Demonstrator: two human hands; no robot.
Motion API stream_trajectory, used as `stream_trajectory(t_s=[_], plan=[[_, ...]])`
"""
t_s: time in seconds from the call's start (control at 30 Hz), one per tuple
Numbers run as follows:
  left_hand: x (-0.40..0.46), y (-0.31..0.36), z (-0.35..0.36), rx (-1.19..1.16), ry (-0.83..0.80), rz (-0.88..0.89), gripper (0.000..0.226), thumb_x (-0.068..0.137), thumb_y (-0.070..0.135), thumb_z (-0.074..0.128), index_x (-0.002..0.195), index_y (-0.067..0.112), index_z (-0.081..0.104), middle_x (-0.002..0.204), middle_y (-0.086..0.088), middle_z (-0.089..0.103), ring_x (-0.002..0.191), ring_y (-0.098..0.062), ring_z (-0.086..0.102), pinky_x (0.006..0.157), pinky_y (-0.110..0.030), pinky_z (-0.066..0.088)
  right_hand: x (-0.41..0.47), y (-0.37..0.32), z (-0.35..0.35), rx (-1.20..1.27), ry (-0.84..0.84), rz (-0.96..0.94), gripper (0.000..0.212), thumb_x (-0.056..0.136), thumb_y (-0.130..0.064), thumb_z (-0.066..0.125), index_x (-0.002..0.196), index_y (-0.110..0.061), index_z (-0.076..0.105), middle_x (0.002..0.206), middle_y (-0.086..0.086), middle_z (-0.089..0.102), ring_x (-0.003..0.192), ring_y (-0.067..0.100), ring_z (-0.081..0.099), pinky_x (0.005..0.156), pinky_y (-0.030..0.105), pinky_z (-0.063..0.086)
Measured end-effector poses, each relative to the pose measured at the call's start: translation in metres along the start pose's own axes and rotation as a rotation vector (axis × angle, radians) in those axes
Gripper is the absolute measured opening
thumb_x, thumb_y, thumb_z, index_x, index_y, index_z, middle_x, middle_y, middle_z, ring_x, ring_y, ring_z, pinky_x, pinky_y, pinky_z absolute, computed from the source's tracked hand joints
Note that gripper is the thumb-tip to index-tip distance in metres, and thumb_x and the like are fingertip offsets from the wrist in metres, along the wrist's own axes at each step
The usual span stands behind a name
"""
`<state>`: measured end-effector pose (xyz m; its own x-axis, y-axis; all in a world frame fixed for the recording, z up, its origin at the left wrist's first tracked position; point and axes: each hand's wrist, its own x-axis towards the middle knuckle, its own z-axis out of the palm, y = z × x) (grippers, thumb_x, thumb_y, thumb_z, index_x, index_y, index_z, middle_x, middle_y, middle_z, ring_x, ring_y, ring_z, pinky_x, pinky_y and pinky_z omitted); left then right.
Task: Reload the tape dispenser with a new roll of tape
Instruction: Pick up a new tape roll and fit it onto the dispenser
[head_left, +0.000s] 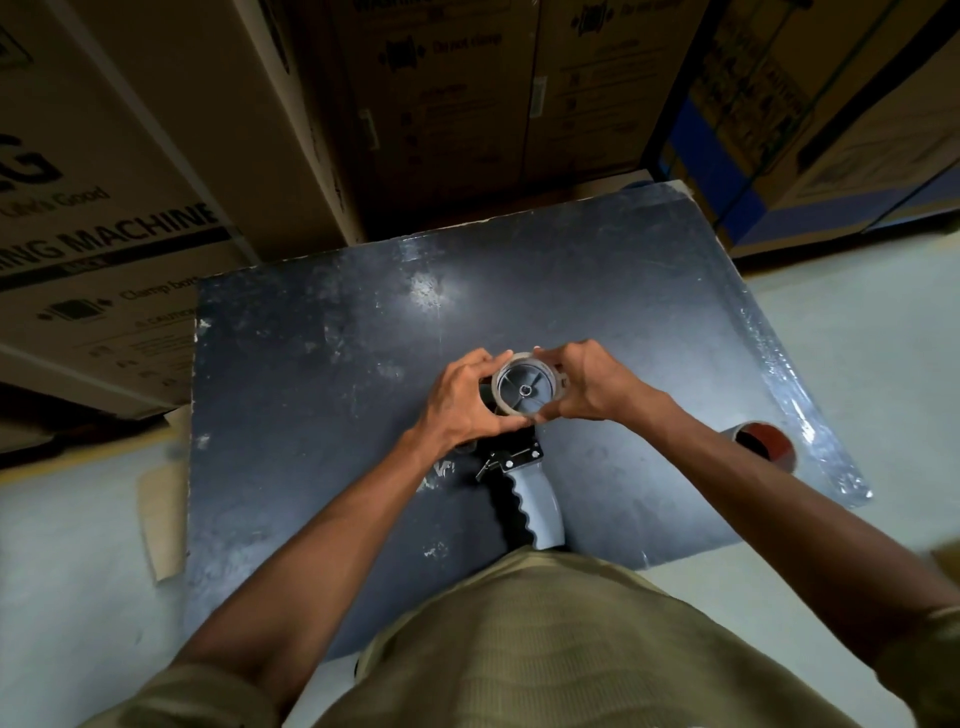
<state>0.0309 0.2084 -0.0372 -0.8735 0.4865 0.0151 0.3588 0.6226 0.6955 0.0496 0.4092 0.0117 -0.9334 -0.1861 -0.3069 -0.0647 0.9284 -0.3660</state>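
We see tall printed cardboard boxes behind a scuffed dark blue-grey tabletop. On it lies the grey-handled tape dispenser, handle toward us. Our left hand and right hand curl their fingers around the clear tape ring seated on its hub. A brown tape roll stands well apart at right.
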Motion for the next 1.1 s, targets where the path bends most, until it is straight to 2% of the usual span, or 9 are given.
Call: stream_trajectory(t_s=[0.1,0.23,0.37,0.5,0.6,0.8,0.9,1.1], plan=[[-0.001,-0.002,0.005,-0.02,0.016,0.016,0.099,0.052,0.063,0.083,0.135,0.015,0.06,0.1,0.009,0.058,0.086,0.0,0.055,0.085,-0.011,0.045,-0.007,0.002,0.0,0.059,0.006,-0.003,0.08,0.062,-0.035,0.095,0.131,-0.008,0.066,0.124,0.011,0.073,0.112,0.028,0.07,0.097,0.039,0.053],[-0.002,-0.012,0.004,-0.031,-0.001,0.013,0.097,0.052,0.05,0.093,0.136,0.017,0.059,0.105,0.006,0.062,0.09,-0.003,0.059,0.088,-0.005,0.042,-0.005,-0.001,0.006,0.107,0.015,-0.006,0.087,0.06,-0.036,0.095,0.136,-0.009,0.062,0.131,0.01,0.069,0.114,0.027,0.069,0.098,0.036,0.054],[0.001,-0.015,0.005,-0.036,-0.01,0.028,0.097,0.052,0.052,0.091,0.136,0.016,0.059,0.105,0.005,0.061,0.092,-0.007,0.061,0.091,-0.021,0.051,-0.002,0.0,0.008,0.106,0.017,-0.008,0.081,0.06,-0.038,0.094,0.131,-0.012,0.066,0.122,0.008,0.074,0.104,0.027,0.072,0.091,0.036,0.055],[0.002,-0.021,0.013,0.024,-0.013,0.034,0.098,0.054,0.059,0.086,0.137,0.017,0.057,0.108,0.003,0.06,0.098,-0.016,0.057,0.095,-0.031,0.049,-0.003,0.003,0.012,0.152,0.024,-0.016,0.085,0.059,-0.037,0.096,0.134,-0.012,0.065,0.135,0.008,0.067,0.114,0.028,0.069,0.097,0.041,0.055],[0.001,-0.022,0.014,0.06,-0.018,0.027,0.098,0.053,0.06,0.085,0.137,0.017,0.058,0.109,0.002,0.061,0.102,-0.019,0.055,0.095,-0.033,0.049,-0.003,0.005,0.016,0.183,0.025,-0.01,0.088,0.059,-0.034,0.096,0.138,-0.013,0.062,0.143,0.006,0.061,0.118,0.026,0.067,0.099,0.039,0.055],[0.004,-0.02,0.012,0.135,-0.043,-0.012,0.1,0.05,0.063,0.084,0.137,0.023,0.058,0.115,0.005,0.064,0.111,-0.019,0.056,0.099,-0.037,0.042,-0.001,0.011,0.023,0.242,0.044,-0.005,0.09,0.058,-0.03,0.098,0.137,-0.008,0.061,0.136,0.01,0.066,0.117,0.025,0.068,0.098,0.04,0.056],[0.005,-0.021,0.013,0.152,-0.047,-0.015,0.1,0.049,0.064,0.083,0.137,0.023,0.058,0.114,0.006,0.064,0.111,-0.018,0.056,0.1,-0.034,0.038,-0.002,0.012,0.026,0.266,0.062,-0.006,0.087,0.058,-0.027,0.098,0.135,-0.006,0.063,0.129,0.012,0.07,0.112,0.027,0.07,0.097,0.041,0.056],[0.005,-0.024,0.017,0.163,-0.021,-0.018,0.101,0.045,0.07,0.077,0.133,0.023,0.062,0.112,0.005,0.067,0.109,-0.018,0.06,0.102,-0.034,0.036,0.001,0.015,0.033,0.309,0.048,0.029,0.096,0.057,-0.029,0.098,0.141,-0.005,0.057,0.121,0.014,0.074,0.109,0.027,0.072,0.097,0.043,0.056]])
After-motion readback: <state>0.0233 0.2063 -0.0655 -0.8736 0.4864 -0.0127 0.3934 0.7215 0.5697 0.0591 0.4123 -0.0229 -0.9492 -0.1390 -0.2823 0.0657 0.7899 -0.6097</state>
